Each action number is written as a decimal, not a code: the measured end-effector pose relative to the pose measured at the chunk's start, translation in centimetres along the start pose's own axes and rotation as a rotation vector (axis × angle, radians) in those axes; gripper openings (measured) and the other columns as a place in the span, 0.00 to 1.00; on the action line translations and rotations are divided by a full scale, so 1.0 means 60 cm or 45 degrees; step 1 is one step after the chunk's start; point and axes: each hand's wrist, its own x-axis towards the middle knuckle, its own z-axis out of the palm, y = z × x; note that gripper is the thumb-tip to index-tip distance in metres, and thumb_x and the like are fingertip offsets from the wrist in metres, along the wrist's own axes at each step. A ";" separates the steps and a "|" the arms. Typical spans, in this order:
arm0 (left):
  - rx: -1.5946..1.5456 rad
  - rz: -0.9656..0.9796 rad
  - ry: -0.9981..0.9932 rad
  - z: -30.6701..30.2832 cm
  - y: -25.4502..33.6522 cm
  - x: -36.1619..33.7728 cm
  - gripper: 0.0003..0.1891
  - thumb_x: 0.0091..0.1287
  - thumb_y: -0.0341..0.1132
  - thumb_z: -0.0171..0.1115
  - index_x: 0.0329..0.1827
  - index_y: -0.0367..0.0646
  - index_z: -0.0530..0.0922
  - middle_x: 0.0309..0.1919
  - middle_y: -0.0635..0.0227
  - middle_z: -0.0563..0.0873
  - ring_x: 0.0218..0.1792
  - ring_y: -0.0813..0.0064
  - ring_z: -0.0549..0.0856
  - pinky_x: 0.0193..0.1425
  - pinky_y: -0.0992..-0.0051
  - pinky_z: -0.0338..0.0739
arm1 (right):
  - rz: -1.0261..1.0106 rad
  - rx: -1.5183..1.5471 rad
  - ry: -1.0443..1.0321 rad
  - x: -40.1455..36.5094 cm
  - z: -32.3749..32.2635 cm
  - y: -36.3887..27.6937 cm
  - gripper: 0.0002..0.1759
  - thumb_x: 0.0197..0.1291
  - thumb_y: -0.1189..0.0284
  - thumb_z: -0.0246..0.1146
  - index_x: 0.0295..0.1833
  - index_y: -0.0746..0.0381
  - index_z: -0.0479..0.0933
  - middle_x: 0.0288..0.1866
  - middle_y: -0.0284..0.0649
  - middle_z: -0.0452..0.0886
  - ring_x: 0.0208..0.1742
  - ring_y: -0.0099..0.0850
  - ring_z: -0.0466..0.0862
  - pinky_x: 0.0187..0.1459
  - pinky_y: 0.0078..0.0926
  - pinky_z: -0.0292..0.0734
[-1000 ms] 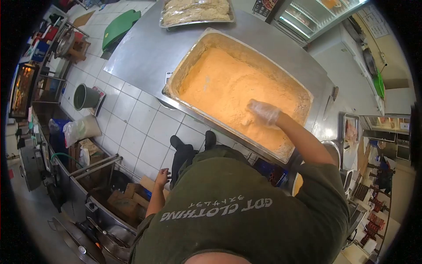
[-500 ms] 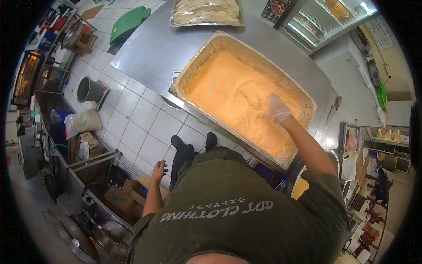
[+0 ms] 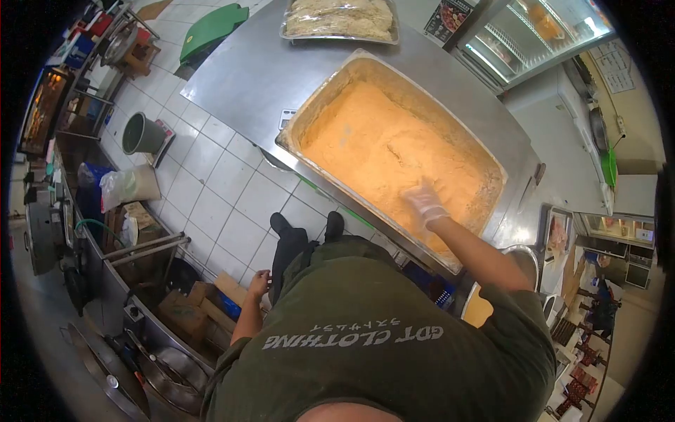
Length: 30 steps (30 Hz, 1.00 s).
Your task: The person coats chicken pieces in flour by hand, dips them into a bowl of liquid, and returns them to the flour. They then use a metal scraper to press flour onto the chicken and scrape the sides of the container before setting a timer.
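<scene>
Orange powder [image 3: 365, 133] is touched at its five o'clock by the right hand [image 3: 426, 202]; whether fingers on it or the left hand [image 3: 259, 283] are open or full cannot be told.

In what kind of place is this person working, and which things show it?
Probably a commercial kitchen, perhaps a restaurant's: a metal worktable bears a large, deep tray of orange powder, and beyond it stands a lit display fridge with shelves.

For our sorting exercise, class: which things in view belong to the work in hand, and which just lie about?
Job in hand: gloved right hand; orange powder; large pan holding it.
Apparently just lying about: bucket; plastic bag; cardboard boxes.
</scene>
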 end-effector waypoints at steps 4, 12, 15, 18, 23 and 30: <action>-0.027 0.048 -0.059 -0.004 0.010 0.041 0.20 0.68 0.46 0.49 0.56 0.44 0.69 0.44 0.61 0.81 0.32 0.72 0.81 0.36 0.71 0.74 | 0.101 0.123 0.166 0.056 -0.054 -0.092 0.16 0.43 0.69 0.61 0.37 0.69 0.72 0.33 0.56 0.78 0.37 0.47 0.79 0.43 0.38 0.75; 0.038 0.325 0.026 -0.015 0.103 0.031 0.19 0.68 0.44 0.46 0.57 0.44 0.69 0.44 0.60 0.81 0.34 0.71 0.82 0.34 0.72 0.73 | 0.056 -0.182 -0.020 0.109 -0.071 -0.057 0.11 0.52 0.71 0.54 0.39 0.66 0.72 0.30 0.54 0.78 0.38 0.49 0.80 0.42 0.38 0.76; 0.012 0.291 0.025 -0.018 0.090 0.027 0.19 0.68 0.44 0.47 0.57 0.45 0.70 0.43 0.61 0.81 0.34 0.72 0.81 0.33 0.73 0.73 | 0.339 -0.048 0.138 0.121 -0.152 -0.089 0.11 0.56 0.71 0.51 0.40 0.66 0.73 0.33 0.54 0.79 0.40 0.48 0.81 0.42 0.37 0.76; 0.077 0.164 -0.013 -0.023 0.057 0.035 0.18 0.68 0.44 0.47 0.57 0.45 0.70 0.44 0.61 0.81 0.34 0.71 0.81 0.32 0.73 0.74 | 0.202 -0.263 0.387 0.148 -0.099 -0.045 0.12 0.60 0.71 0.49 0.43 0.68 0.72 0.37 0.56 0.79 0.44 0.49 0.80 0.43 0.37 0.77; 0.036 0.050 -0.023 -0.018 0.001 0.036 0.19 0.68 0.46 0.48 0.56 0.46 0.70 0.44 0.62 0.81 0.33 0.72 0.81 0.32 0.71 0.74 | 0.527 -0.006 -0.084 0.205 -0.198 0.020 0.25 0.51 0.62 0.59 0.48 0.71 0.72 0.42 0.57 0.79 0.49 0.48 0.79 0.46 0.33 0.76; -0.103 0.051 0.005 -0.014 -0.017 0.035 0.18 0.68 0.44 0.47 0.56 0.46 0.69 0.45 0.61 0.81 0.30 0.74 0.80 0.32 0.72 0.74 | 0.618 0.051 -0.481 0.177 -0.143 -0.036 0.35 0.43 0.58 0.64 0.55 0.69 0.71 0.46 0.57 0.79 0.47 0.45 0.81 0.45 0.31 0.76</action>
